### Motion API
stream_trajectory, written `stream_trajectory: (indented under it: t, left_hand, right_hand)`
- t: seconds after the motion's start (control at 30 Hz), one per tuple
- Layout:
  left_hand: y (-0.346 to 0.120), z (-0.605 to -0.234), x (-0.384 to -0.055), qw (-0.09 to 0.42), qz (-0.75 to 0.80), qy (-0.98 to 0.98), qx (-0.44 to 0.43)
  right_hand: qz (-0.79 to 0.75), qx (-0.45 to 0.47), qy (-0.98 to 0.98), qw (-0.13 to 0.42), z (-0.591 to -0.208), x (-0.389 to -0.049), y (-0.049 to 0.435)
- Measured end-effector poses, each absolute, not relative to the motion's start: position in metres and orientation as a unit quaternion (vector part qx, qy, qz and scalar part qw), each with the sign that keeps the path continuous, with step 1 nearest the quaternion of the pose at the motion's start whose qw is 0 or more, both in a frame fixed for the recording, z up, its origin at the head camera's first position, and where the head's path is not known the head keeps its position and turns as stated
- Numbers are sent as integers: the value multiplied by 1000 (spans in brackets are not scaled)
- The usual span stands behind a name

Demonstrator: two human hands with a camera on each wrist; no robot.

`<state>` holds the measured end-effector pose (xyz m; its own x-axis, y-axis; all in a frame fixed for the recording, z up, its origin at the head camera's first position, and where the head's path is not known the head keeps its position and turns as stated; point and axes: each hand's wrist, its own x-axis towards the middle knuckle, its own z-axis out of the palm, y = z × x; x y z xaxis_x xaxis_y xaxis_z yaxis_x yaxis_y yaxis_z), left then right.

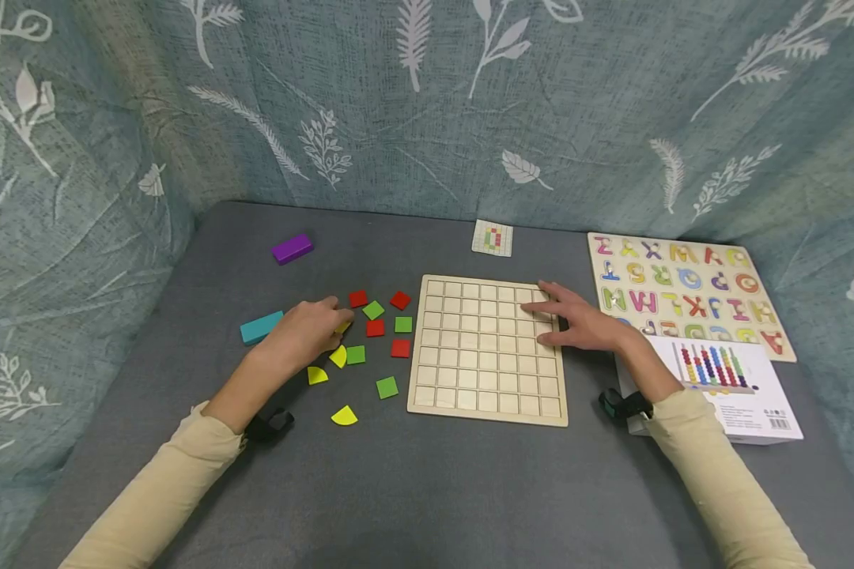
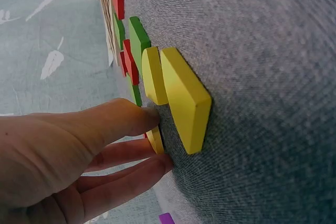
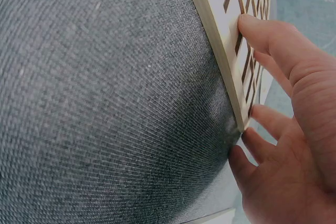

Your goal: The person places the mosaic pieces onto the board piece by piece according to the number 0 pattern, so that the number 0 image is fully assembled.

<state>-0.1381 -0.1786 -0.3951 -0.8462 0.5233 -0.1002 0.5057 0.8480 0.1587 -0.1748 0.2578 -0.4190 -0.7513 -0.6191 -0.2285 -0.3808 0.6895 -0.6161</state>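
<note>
At the left of the loose pieces, my left hand point(image 1: 306, 333) pinches a yellow quarter-circle piece point(image 2: 155, 141) between thumb and fingers, low over the cloth; the fingers partly hide it. Close by lie more yellow quarter-circles point(image 1: 317, 375), along with green squares point(image 1: 387, 387) and red squares point(image 1: 401, 348). A wooden grid board point(image 1: 487, 419) lies flat to the right of them, its cells bare. My right hand point(image 1: 580, 322) rests with fingers spread on the board's upper right edge, thumb and fingertips touching its surface and rim.
A teal block point(image 1: 261, 327) and a purple block point(image 1: 292, 249) lie at the left. Behind the board is a small pattern card point(image 1: 493, 238). On the right, a white abacus box point(image 1: 743, 407) overlaps an alphabet puzzle board point(image 1: 690, 276). A leafy curtain point(image 1: 398, 142) hangs behind the table.
</note>
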Motion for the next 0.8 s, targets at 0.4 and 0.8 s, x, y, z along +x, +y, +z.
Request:
stream_trajectory:
  t: [0.4,0.8]
  left_hand:
    - [-182,-398,-137,67,78,958,268]
    - [-182,-396,-138,68,71,958,271]
  right_hand:
    - [-273,-283,894,214,-419,-175,258]
    - [-280,-286,891,213,-418,-175,259]
